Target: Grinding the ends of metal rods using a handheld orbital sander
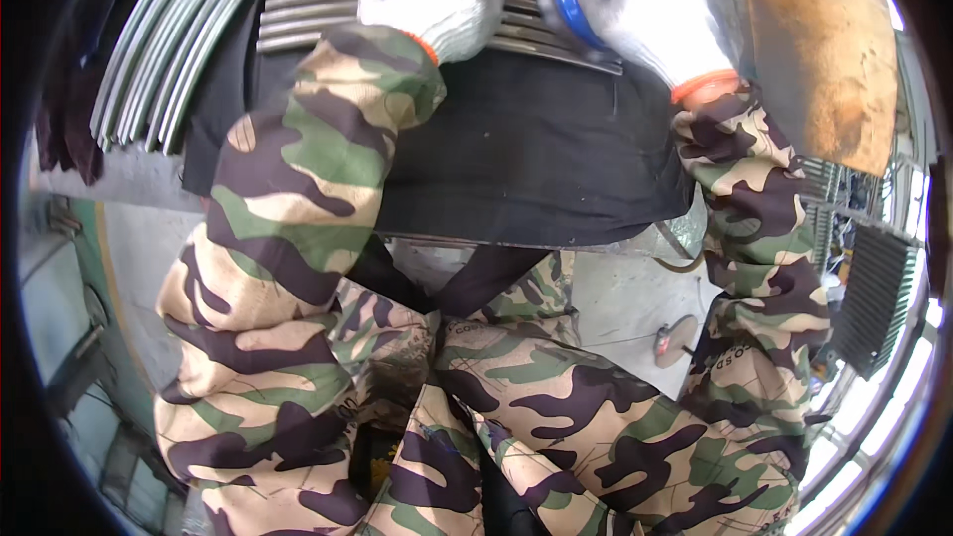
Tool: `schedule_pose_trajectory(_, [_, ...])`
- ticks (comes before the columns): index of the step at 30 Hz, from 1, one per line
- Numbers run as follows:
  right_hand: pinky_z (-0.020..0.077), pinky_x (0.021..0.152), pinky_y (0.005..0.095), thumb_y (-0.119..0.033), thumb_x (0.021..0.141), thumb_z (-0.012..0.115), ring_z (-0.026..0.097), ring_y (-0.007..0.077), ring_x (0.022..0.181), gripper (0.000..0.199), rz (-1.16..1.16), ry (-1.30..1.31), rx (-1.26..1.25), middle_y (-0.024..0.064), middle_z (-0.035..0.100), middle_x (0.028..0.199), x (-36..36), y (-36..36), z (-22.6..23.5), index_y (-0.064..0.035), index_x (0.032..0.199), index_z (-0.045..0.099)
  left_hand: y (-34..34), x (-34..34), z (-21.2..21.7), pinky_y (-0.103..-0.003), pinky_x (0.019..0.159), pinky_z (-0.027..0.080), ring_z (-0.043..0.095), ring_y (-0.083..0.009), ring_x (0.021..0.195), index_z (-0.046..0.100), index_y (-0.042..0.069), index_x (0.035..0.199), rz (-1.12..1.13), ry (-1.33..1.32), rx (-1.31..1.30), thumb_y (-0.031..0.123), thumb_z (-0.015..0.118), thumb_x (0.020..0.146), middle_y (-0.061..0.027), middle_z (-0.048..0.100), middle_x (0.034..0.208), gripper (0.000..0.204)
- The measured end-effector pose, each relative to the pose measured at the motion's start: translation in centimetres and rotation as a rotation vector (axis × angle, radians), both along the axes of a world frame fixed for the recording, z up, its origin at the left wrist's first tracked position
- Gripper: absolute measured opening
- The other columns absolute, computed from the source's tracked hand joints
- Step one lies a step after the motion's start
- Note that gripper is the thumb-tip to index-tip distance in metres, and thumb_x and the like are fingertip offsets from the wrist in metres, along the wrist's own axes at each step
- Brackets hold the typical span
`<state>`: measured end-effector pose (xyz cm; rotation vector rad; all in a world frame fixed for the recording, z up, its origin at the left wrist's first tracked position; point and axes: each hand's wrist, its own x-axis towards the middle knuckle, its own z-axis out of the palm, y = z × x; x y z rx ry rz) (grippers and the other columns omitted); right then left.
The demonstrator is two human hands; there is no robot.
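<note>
Several thin metal rods (310, 8) lie side by side on a black cloth (526, 149) at the far side of the work surface. My left hand (432, 0), in a white knitted glove with an orange cuff, rests flat across them with its fingers stretched out; the fingertips run out of the picture at the top. At the rods' right end, my right hand (657, 15), gloved alike, is closed around a round, blue-banded object (576, 6). Blur hides what kind of object it is. Its lower edge is close to the rods; whether it touches them I cannot tell.
Another bundle of longer, shiny metal rods (184, 45) lies to the left. A brown board (824, 50) with worn patches stands at the far right, above a dark ribbed panel (874, 298). On the floor between my legs and right arm is a round disc-like thing (677, 340).
</note>
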<state>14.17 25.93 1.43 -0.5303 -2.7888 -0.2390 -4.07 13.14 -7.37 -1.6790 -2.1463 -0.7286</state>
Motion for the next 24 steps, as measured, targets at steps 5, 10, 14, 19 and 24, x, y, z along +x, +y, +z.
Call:
schedule_pose_trajectory(5, [0.0602,0.077,0.0572,-0.03,0.099,0.064,0.073,0.0441,0.09,0.025,-0.001,-0.03,-0.012,0.0226,0.067,0.102,1.9,-2.2,-0.1,-0.0094,0.114,0.068,0.5,-0.1,0.2,-0.052,0.111,0.045,0.061,-0.0376,0.13,0.069,0.004,0.134,-0.039,0.123,-0.064,0.031,0.064,0.102,-0.0159,0.07,0.136,0.042])
schedule_pose_trajectory(10, [0.0601,0.076,0.0576,-0.026,0.097,0.065,0.075,0.0445,0.092,0.024,-0.16,-0.073,-0.181,0.0235,0.07,0.106,1.0,2.1,-0.3,-0.0088,0.114,0.07,0.3,-0.2,0.2,-0.055,0.112,0.044,0.06,-0.0401,0.13,0.069,0.005,0.133,-0.064,0.121,-0.066,0.032,0.064,0.102,-0.0184,0.068,0.136,0.042])
schedule_pose_trajectory(14, [0.0605,0.08,0.0564,-0.024,0.097,0.063,0.074,0.0432,0.098,0.025,-0.05,-0.064,-0.08,0.0214,0.07,0.108,2.8,-0.6,0.4,-0.0092,0.116,0.069,0.6,0.1,1.0,-0.056,0.107,0.045,0.059,-0.0406,0.121,0.07,0.002,0.124,-0.103,0.158,-0.02,0.032,0.071,0.095,-0.0188,0.067,0.125,0.041])
schedule_pose_trajectory(19, [0.0606,0.081,0.0556,-0.025,0.097,0.064,0.073,0.0419,0.101,0.028,-0.08,-0.064,-0.081,0.022,0.069,0.11,1.7,2.2,-0.4,-0.009,0.121,0.069,0.0,-0.1,0.9,-0.062,0.122,0.037,0.053,-0.0522,0.142,0.062,-0.001,0.147,-0.092,0.093,-0.197,0.034,0.061,0.105,-0.0281,0.06,0.153,0.054])
schedule_pose_trajectory(24, [0.0587,0.079,0.0535,-0.023,0.098,0.065,0.072,0.0412,0.098,0.027,-0.085,-0.156,-0.15,0.0223,0.068,0.107,1.9,0.7,1.2,-0.0059,0.119,0.067,-1.1,0.9,1.7,-0.065,0.122,0.036,0.052,-0.0522,0.142,0.059,-0.002,0.148,-0.144,0.096,-0.236,0.034,0.061,0.105,-0.0281,0.06,0.152,0.056])
